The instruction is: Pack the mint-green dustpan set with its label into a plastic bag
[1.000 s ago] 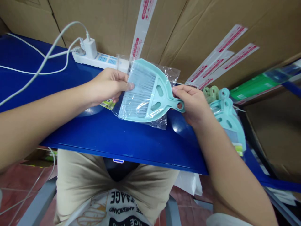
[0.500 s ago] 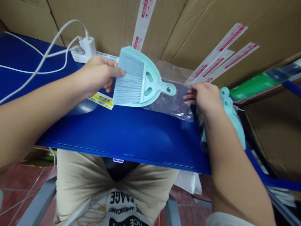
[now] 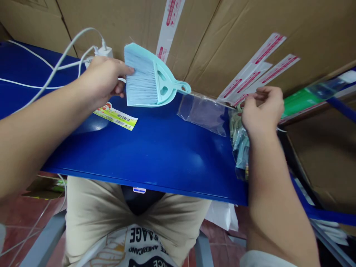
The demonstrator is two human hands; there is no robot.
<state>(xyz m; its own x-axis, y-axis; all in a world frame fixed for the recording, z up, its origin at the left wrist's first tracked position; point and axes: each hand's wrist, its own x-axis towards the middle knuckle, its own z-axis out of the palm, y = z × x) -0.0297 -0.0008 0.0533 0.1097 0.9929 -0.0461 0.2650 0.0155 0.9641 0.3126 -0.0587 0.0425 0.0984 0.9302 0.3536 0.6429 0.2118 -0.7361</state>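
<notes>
Lifting brush set (image 3: 151, 79) (bag (image 3: 204, 113) emptied)

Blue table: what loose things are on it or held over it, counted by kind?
Brush-and-dustpan set, held in the left hand: 1
Empty clear plastic bag: 1
Yellow-green printed label card: 1
White power strip with plugged cables: 1
Pile of bagged sets under the right hand: 1 pile, number inside unclear
Total: 5
</notes>
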